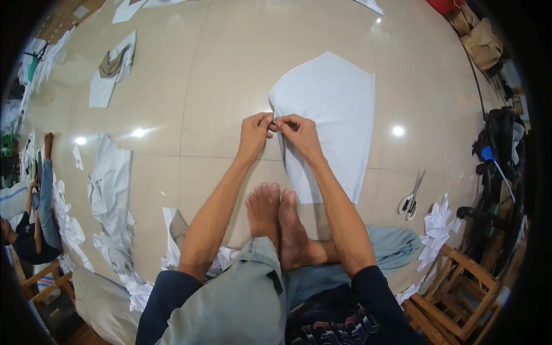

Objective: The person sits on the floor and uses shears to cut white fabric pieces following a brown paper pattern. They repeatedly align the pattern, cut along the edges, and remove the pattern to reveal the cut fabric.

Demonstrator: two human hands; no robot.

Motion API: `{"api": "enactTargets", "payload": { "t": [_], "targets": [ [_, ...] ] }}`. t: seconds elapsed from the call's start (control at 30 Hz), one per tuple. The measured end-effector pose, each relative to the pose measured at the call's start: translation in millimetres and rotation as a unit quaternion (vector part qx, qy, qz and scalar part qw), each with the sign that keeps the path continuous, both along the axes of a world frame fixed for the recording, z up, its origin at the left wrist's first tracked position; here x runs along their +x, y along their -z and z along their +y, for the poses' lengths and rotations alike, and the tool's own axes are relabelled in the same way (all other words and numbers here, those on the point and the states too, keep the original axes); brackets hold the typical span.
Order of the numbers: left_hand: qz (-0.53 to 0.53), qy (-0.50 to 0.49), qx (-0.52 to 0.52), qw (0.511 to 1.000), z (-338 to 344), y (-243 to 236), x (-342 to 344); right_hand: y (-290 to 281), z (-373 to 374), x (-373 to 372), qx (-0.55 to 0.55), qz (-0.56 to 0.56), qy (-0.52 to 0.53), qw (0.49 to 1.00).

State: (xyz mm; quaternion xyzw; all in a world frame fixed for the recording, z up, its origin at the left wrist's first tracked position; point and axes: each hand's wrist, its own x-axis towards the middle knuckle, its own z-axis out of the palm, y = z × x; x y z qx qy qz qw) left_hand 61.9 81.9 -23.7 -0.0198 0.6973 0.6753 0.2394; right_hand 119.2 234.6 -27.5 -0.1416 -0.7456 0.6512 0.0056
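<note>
A large pale cut piece of fabric (333, 115) lies on the tiled floor in front of my feet, with a curved left side and a straight right side. At that curved left edge my two hands meet. My left hand (256, 131) pinches with its fingertips just off the edge. My right hand (298, 133) rests over the cloth, its thumb and fingers pinching the fabric edge. Whatever sits between the left fingertips is too small to make out. Scissors with white handles (408, 204) lie on the floor to the right.
White fabric pieces (112, 184) lie in a heap on the left, and white scraps (440, 224) on the right. Farther left sits another person (37, 224). A wooden stool (460, 287) stands at the lower right. A brown-and-white cloth piece (112, 69) lies at the upper left.
</note>
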Motion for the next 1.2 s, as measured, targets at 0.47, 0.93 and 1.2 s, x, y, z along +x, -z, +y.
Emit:
{"api": "enactTargets", "payload": {
  "t": [0.47,0.93,1.2],
  "targets": [
    [-0.005,-0.03,0.017,0.999,-0.6,-1.7,2.1,-36.2,-0.6,25.8,0.121,-0.031,0.021,0.992],
    [-0.014,-0.012,-0.002,1.0,-2.7,-4.3,-0.2,-16.3,-11.2,39.4,0.066,-0.049,0.028,0.996],
    [0.103,0.022,-0.203,0.974,16.2,-11.8,21.5,-12.8,15.5,41.2,-0.213,-0.016,0.229,0.95]
  ]
}}
